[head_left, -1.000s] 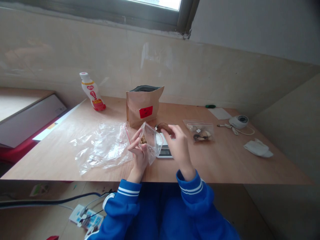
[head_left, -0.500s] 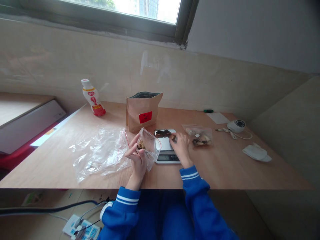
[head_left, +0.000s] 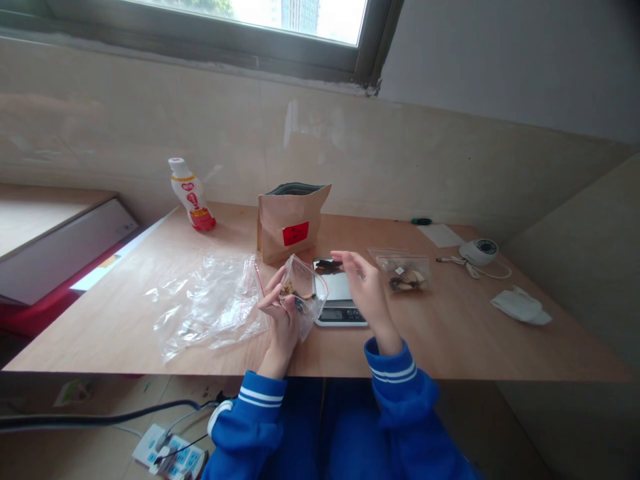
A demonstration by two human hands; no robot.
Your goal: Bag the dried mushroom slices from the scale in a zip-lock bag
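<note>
My left hand [head_left: 280, 320] grips a small clear zip bag [head_left: 309, 308], its mouth tilted toward the scale. Brown and dark dried pieces [head_left: 291, 289] lie inside the bag; I cannot make out their exact kind. Over the right side of the white digital kitchen scale [head_left: 340, 288] hovers my right hand [head_left: 366, 283], fingers stretched out and holding nothing visible. Dark dried pieces [head_left: 327, 267] rest at the back left of the scale's plate, close to those fingertips. The scale's display is too small to read.
A brown paper pouch [head_left: 295, 223] stands open behind the scale. Empty clear bags [head_left: 205, 307] spread to the left, near a bottle [head_left: 193, 197]. Rightward lie a filled zip bag [head_left: 407, 273], a white dome camera [head_left: 477, 252] with its cable, and a folded white item [head_left: 521, 307].
My right hand has let go of the dried pieces at the scale and risen, its fingers now extended. A longer dark piece now shows in the bag in my left hand.
</note>
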